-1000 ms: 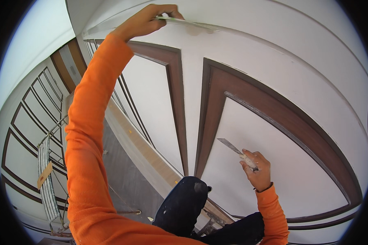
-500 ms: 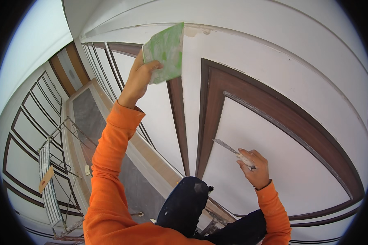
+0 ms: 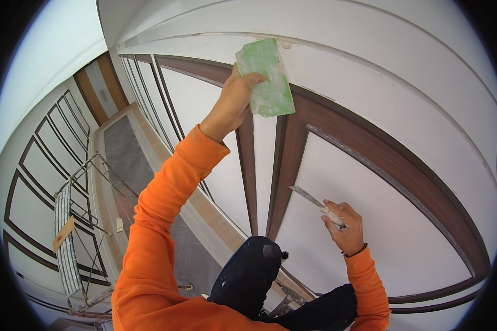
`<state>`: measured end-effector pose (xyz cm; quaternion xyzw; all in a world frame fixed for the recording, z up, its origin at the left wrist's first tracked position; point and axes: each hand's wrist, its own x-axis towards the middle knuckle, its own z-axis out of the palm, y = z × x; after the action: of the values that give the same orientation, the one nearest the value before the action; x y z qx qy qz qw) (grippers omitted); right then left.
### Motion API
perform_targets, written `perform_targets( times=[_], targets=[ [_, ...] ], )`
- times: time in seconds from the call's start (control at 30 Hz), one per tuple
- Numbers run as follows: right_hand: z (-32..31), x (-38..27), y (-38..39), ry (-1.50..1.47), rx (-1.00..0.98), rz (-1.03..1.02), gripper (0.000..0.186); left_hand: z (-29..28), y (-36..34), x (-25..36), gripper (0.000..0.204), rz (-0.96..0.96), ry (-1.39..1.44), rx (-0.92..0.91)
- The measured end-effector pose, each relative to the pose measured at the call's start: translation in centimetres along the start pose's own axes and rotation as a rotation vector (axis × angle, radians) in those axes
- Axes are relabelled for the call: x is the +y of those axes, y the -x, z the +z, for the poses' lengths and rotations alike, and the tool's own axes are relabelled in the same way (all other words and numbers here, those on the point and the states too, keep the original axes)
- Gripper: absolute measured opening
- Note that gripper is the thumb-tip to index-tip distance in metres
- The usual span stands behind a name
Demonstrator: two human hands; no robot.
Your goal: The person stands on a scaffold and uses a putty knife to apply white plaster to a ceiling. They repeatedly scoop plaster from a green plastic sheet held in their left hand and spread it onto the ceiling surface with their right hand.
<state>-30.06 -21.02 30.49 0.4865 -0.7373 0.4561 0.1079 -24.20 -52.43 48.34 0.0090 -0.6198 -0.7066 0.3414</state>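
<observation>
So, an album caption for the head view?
Left hand holding a flat green rectangular sheet; right hand, a thin-bladed metal scraper.

A long room is lined on both sides with framed panelling [image 3: 370, 215].
The white right wall [image 3: 348, 83] is set with brown frames [image 3: 370, 143]; the left wall is divided into dark-outlined panels [image 3: 33, 201]. Between them, a grey floor [image 3: 124, 140] is bordered by a tan strip [image 3: 212, 212]. A brown-and-grey panel [image 3: 98, 88] is seen at the far end, a metal scaffold [image 3: 70, 270] at left.
</observation>
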Motion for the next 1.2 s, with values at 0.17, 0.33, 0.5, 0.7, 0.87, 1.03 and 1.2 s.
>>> perform_targets(
  times=[0.17, 0.33, 0.5, 0.7, 0.87, 1.03, 1.2],
  targets=[
    [-0.2, -0.5, -0.2, -0.013, 0.011, -0.002, 0.040, 0.9, -0.5, -0.5, 0.055, -0.029, -0.044, -0.036],
    [-0.5, 0.0, 0.0, -0.005, 0.024, -0.005, 0.040, 2.7, -0.4, -0.2, 0.061, -0.096, -0.076, -0.034],
    [-0.4, -0.1, 0.0, -0.043, 0.053, -0.013, 0.041, 3.5, 0.9, 1.0, 0.046, -0.114, 0.089, -0.166],
    [-0.7, 0.3, 0.0, -0.022, 0.066, -0.028, 0.041, 2.1, 2.0, 1.8, 0.039, -0.125, 0.425, -0.140],
    [-0.6, 0.4, 0.2, -0.012, 0.044, -0.009, 0.042, 0.3, -0.4, 2.9, 0.039, -0.069, 0.520, -0.056],
    [-0.7, -0.3, 0.0, -0.036, 0.051, 0.010, 0.042, -0.8, -2.9, 4.0, 0.036, -0.065, 0.581, -0.043],
    [-0.8, -0.2, -0.1, -0.027, 0.052, 0.001, 0.042, -0.9, -4.6, 4.6, 0.032, -0.117, 0.674, 0.024]
  ],
)
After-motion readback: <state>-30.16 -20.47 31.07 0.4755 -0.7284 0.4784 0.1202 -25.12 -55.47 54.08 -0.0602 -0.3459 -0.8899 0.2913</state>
